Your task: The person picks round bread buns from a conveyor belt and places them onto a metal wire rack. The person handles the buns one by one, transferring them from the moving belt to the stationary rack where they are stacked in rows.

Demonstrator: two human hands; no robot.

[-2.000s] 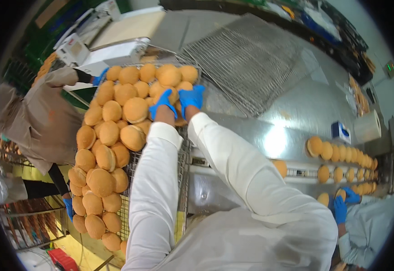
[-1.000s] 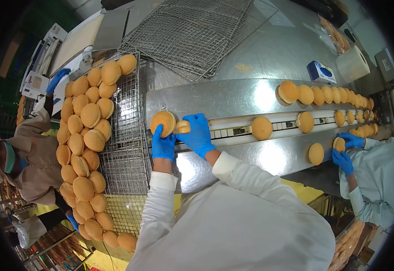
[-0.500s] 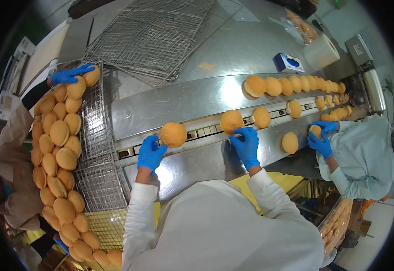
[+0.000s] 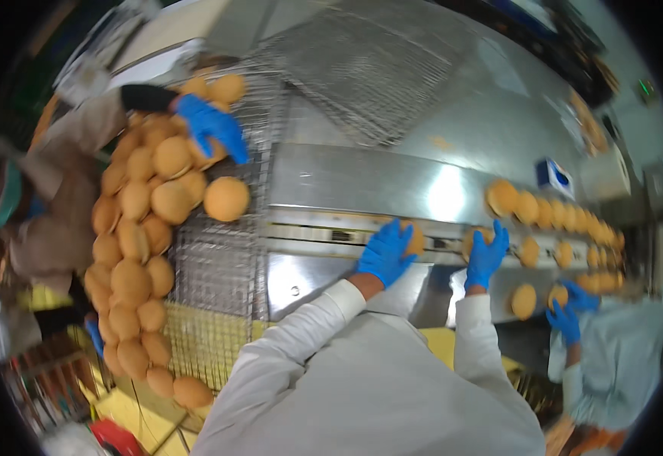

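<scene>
Bun (image 4: 416, 239) against left hand (image 4: 384, 256) — any print on blue box (image 4: 551, 176) blurred

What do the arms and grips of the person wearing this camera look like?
The left grip and right grip wear bright blue, close-fitting gloves. Long white sleeves, creased and loose, cover the arms, with plain cuffs ending just short of the gloves, so a strip of wrist shows. I see no cables or clear markings.

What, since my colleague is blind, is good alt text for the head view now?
A blue-gloved left hand is at one bun, the right hand at the next bun, along a narrow conveyor. At left, a co-worker's hand is over buns on a wire rack; at right, another person handles a bun.
</scene>
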